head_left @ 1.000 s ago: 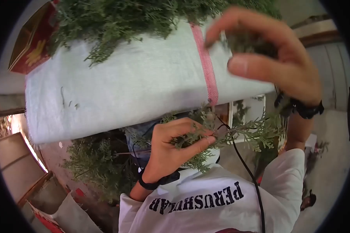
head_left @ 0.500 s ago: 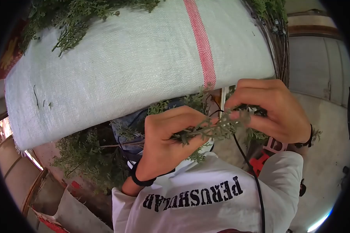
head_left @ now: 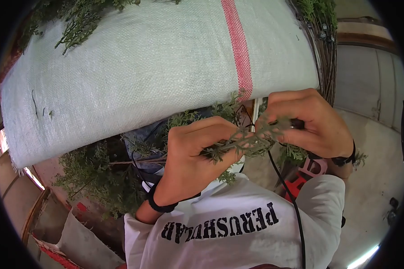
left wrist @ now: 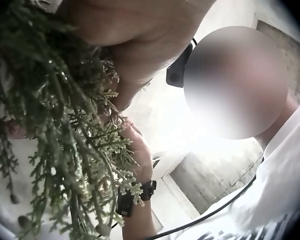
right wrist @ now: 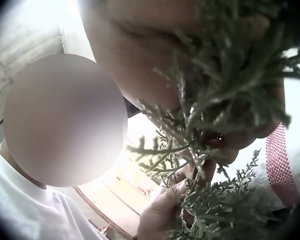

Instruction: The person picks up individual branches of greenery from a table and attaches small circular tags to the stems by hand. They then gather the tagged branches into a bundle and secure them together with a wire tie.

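My left hand (head_left: 188, 161) grips a leafy conifer branch (head_left: 251, 143) in front of the shirt, its thumb and fingers pinching the stem. The right hand (head_left: 316, 121) is close at the branch's other end, fingers curled and pinching among the sprigs. A small dark thing (head_left: 297, 123) shows inside the right hand's curl, mostly hidden. In the left wrist view, scaly green foliage (left wrist: 70, 145) hangs below the left hand. Seen from the right wrist, sprigs (right wrist: 200, 110) cross in front of the right hand, and the left hand (right wrist: 160, 215) pinches a stem below.
Ahead lies a white woven sack (head_left: 143, 62) with a red stripe, greenery (head_left: 83, 20) on its far left. A bundle of stems (head_left: 325, 67) lines its right side. More foliage (head_left: 98, 175) lies below left. A black cable (head_left: 285, 184) runs down the shirt (head_left: 238, 215).
My right hand has come down from above the sack to the branch beside the left hand, and its fingers have closed in. The left hand keeps its grip. The view has shifted.
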`<state>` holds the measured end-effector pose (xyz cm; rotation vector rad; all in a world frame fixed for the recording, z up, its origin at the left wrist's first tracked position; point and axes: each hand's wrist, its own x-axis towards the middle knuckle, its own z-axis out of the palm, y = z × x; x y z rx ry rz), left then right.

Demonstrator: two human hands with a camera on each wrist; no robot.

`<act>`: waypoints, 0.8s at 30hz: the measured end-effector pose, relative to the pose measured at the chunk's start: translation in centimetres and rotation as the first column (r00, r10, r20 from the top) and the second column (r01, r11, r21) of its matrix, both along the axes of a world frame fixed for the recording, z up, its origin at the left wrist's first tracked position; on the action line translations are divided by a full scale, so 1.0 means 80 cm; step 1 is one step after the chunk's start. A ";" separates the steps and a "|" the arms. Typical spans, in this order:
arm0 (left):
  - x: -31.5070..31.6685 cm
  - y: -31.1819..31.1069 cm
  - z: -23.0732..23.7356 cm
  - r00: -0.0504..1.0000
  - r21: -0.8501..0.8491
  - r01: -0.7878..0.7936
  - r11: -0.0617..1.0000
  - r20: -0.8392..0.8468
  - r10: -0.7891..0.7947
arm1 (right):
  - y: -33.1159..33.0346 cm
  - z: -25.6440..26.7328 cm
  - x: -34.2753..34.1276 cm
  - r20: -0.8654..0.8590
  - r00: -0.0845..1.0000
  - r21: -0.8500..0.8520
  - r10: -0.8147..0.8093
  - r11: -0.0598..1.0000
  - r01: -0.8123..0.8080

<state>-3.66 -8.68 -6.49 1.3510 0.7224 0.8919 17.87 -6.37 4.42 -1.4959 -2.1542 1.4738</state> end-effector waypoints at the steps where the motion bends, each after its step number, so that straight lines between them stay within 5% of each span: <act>1: 0.001 -0.001 0.002 1.000 -0.047 -0.015 0.999 -0.015 0.014 | 0.001 0.000 0.000 0.006 1.000 -0.016 0.008 1.000 -0.008; 3: 0.004 -0.004 0.004 0.998 -0.142 -0.046 0.989 -0.046 0.040 | 0.004 0.002 0.001 0.020 0.999 -0.049 0.025 0.999 -0.024; 7: 0.007 -0.005 -0.001 0.995 -0.067 -0.084 0.994 -0.067 0.079 | 0.012 0.004 0.002 0.065 0.994 -0.072 0.089 0.994 -0.085; 12: 0.004 -0.009 0.013 0.994 -0.137 -0.092 0.986 -0.078 0.082 | 0.014 0.002 0.007 -0.027 0.996 0.042 0.080 0.996 -0.078; 15: -0.001 -0.004 0.011 0.996 0.009 -0.060 0.998 -0.065 0.061 | 0.026 0.019 0.005 0.135 0.989 0.348 -0.062 0.938 0.011; 18: -0.002 -0.008 0.002 0.999 0.025 -0.039 0.999 -0.016 0.039 | 0.044 0.025 0.007 0.036 0.972 0.390 -0.233 0.899 0.201; 20: -0.010 -0.016 0.005 0.996 0.009 -0.089 0.996 -0.018 0.089 | 0.055 0.019 -0.002 -0.035 0.967 0.371 -0.252 0.895 0.247; 24: -0.032 -0.013 0.015 0.993 0.014 0.004 1.000 0.117 -0.005 | 0.076 -0.005 -0.013 -0.111 0.961 -0.139 -0.254 0.961 0.238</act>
